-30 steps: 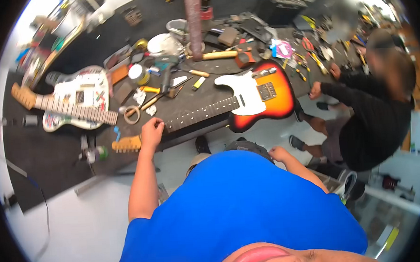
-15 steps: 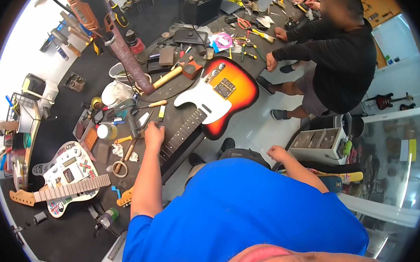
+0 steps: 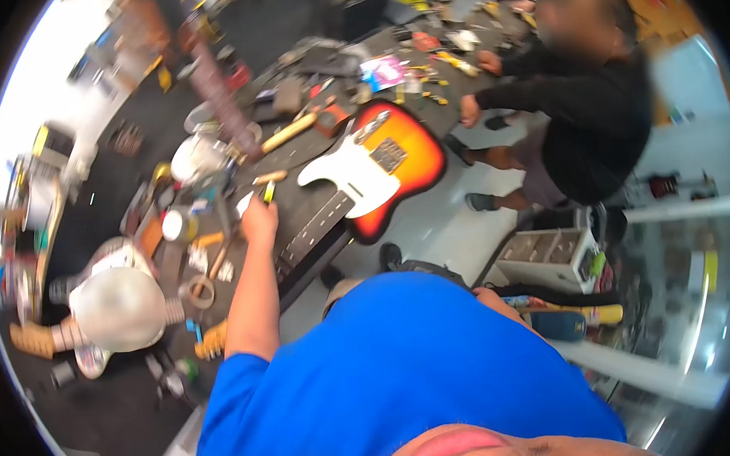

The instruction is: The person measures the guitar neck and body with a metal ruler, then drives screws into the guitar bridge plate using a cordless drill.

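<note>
My left hand (image 3: pixel 259 220) reaches over the dark workbench, its fingers smeared by motion. It is beside a small yellow-green item (image 3: pixel 270 191), perhaps a marker; whether it touches or grips it I cannot tell. A wooden handle (image 3: pixel 270 177) lies just beyond. Right of that hand lies a sunburst electric guitar (image 3: pixel 420 147) with a white pickguard (image 3: pixel 341 173), its dark fretboard (image 3: pixel 319 227) running close to my forearm. Of my right arm only a bit of skin (image 3: pixel 503 310) shows at the shirt's edge, with the fingers hidden.
A white guitar (image 3: pixel 95 358) lies at the left, partly covered by a pale blurred patch. A tape roll (image 3: pixel 202 293), a lidded jar (image 3: pixel 175 226) and a hammer (image 3: pixel 290 134) are on the bench. A person in black (image 3: pixel 595 125) stands at the right.
My left hand has moved slightly farther forward, closer to the yellow-green item. My right hand has dropped back toward my side and is mostly out of sight. The view has blurred.
</note>
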A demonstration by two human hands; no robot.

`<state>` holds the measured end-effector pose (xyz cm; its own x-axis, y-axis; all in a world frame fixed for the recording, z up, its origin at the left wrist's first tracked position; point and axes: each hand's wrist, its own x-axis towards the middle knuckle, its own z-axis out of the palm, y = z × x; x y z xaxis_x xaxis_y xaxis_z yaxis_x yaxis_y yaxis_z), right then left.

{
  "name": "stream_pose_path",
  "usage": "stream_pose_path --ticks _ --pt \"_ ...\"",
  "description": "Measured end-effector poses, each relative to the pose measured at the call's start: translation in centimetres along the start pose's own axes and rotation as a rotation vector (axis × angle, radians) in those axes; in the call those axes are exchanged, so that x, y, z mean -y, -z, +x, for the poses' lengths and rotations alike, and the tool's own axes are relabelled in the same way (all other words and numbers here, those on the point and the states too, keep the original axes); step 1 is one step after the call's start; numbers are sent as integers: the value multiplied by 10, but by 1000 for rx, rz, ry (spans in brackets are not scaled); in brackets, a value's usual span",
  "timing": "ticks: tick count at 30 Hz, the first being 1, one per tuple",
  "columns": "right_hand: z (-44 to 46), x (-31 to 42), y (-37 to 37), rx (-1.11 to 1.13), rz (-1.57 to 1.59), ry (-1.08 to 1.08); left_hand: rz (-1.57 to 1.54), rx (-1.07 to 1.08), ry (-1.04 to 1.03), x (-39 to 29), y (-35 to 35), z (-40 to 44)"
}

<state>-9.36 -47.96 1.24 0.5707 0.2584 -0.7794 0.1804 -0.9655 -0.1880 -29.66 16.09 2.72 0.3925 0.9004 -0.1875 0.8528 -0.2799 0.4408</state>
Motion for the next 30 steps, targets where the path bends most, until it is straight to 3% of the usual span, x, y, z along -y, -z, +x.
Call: stream_pose_path --ticks 3,6,9,14,15,17,20,24,26,28,30 --pt "20 5 22 -33 38 83 -211 -179 48 24 12 -3" --pt "41 19 53 8 117 32 -230 -277 67 64 1 -12" --pt "72 16 66 42 114 24 -684 -58 364 87 -18 -23" --pt "135 13 91 115 93 109 -1049 65 505 73 -25 -28" --pt "148 11 97 135 114 119 -1178 -17 615 59 -20 -34" --pt "149 27 114 126 39 195 -769 -30 554 81 -35 -30" --pt "174 49 133 101 -7 261 -262 -402 293 57 -14 -86" --pt "229 42 139 170 -4 259 -166 -302 282 48 12 -176" --pt "253 41 139 226 -120 262 -498 -281 410 58 3 -221" --pt "293 25 129 287 -260 316 -571 -207 560 59 -3 -270" --pt "287 45 139 296 -330 279 -571 -163 633 87 -51 -321"
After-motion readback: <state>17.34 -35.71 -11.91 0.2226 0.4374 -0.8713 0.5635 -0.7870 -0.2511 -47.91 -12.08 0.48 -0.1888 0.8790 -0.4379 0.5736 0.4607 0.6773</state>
